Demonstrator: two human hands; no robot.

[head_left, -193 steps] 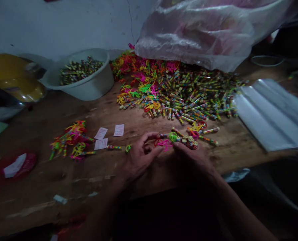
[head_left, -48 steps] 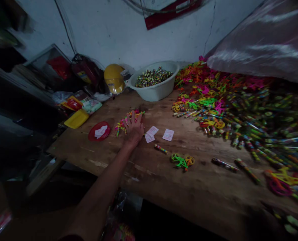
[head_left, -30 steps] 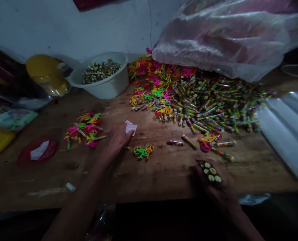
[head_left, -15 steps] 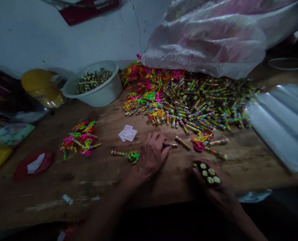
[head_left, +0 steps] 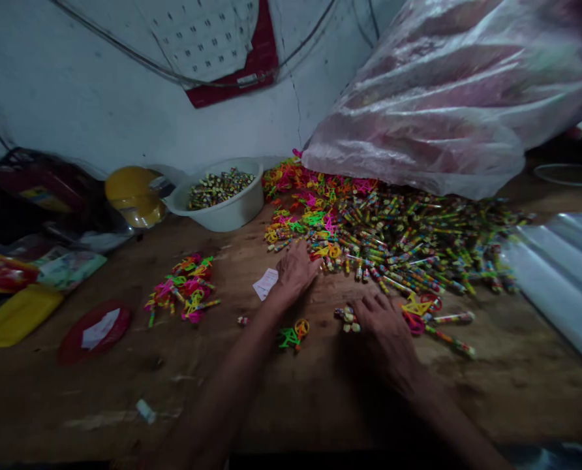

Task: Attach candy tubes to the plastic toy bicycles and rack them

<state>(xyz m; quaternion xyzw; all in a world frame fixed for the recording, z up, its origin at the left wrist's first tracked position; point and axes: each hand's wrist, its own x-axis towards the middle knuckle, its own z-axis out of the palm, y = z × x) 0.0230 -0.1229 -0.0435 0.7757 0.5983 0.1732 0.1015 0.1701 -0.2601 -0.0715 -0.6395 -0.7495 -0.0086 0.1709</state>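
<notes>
Sitting at the far left, a yellow tray (head_left: 21, 316) was near a red dish (head_left: 73, 336) with white paper (head_left: 100, 328) on it. Next came a small pile (head_left: 186, 287) of bright toys and striped tubes, set apart on the wooden table (head_left: 232, 261), so that bit looked done. Above hung a calendar (head_left: 207, 39), but its rows of numbers were too small to read. Below it stood a white bowl (head_left: 237, 214) with lots of tubes in it. Little white cards (head_left: 265, 283) lay just beside the left hand (head_left: 295, 271), and their print was too blurry to read. A green toy bike (head_left: 290, 337) lay nearer the front. The left hand had its fingers bent at the near edge of the big heap (head_left: 418, 241) of tubes and toys, but whether it pinched one could not be told. The right hand (head_left: 382, 320) was curled over a bundle of tubes (head_left: 348, 318), pale ends poking out on its left side. Gathering these seemed part done. The heap was huge, so most of the work looked left. Past it, a yellow toy bike (head_left: 415, 305) lay by two tubes (head_left: 450, 343), and then came clear plastic sheets (head_left: 560, 274). No brand name could be made out.
</notes>
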